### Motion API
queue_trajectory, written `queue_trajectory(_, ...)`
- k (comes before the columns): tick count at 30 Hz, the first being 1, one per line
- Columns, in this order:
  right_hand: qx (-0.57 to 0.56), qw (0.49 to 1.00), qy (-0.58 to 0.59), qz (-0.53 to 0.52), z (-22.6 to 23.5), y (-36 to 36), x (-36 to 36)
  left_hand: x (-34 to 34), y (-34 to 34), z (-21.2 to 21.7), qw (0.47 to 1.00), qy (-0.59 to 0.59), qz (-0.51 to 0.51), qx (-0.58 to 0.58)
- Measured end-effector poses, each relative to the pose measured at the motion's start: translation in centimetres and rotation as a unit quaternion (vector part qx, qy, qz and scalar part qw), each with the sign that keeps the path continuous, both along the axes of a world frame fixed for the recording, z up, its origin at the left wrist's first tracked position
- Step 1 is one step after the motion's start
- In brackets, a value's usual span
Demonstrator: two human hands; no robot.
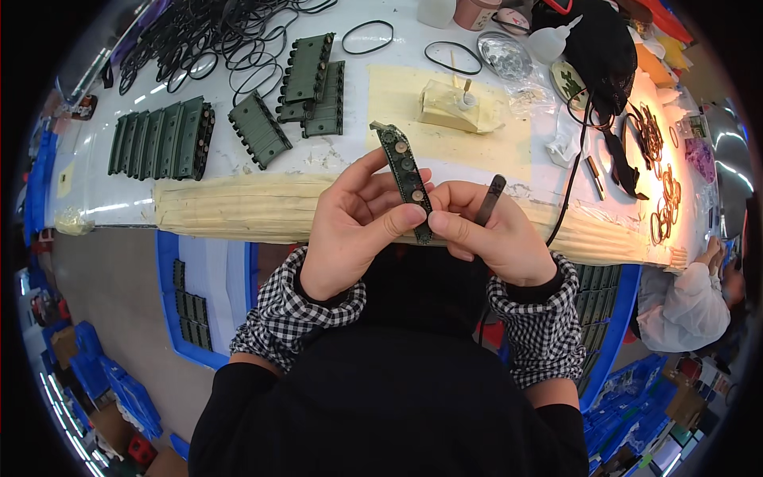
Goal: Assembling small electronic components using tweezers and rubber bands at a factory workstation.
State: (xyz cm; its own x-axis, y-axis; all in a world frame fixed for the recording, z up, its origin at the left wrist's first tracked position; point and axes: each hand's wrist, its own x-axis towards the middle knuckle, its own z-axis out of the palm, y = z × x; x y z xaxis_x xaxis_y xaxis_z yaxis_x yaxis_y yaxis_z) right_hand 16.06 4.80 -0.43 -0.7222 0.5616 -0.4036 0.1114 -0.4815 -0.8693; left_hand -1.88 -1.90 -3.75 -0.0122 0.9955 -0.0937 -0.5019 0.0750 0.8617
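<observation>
Between the thumb and fingers of my left hand (350, 219) is a dark green model tank side piece (408, 171) with round wheels and a black track along its edge. It is held upright, slightly tilted, wheels facing me. My right hand (489, 230) is closed around a slim dark flat tool (491, 199), whose rounded end sticks up past the fingers. The right thumb and index fingertip meet the lower end of the side piece. The working tip of the tool is hidden by my hand.
Green wheeled pieces (159, 141) stand in a row at the left, with stacked ones (308, 71) farther back. Black rubber loops (203, 40) are heaped far left. A tape-covered block (457, 107) sits ahead. A black cable (574, 175) hangs at the right; blue trays (165, 286) flank me.
</observation>
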Motion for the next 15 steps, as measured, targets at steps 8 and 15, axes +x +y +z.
queue_trajectory(8, 0.036, 0.999, 0.033, 0.02, -0.1, 0.1, 0.2, -0.1, 0.1, 0.3, 1.0, 0.003, -0.023, -0.006)
queue_trajectory(15, 0.047, 0.998, 0.032, 0.039, 0.1, 0.7, 0.2, -0.1, -0.1, 0.4, 0.999, 0.023, -0.036, -0.002)
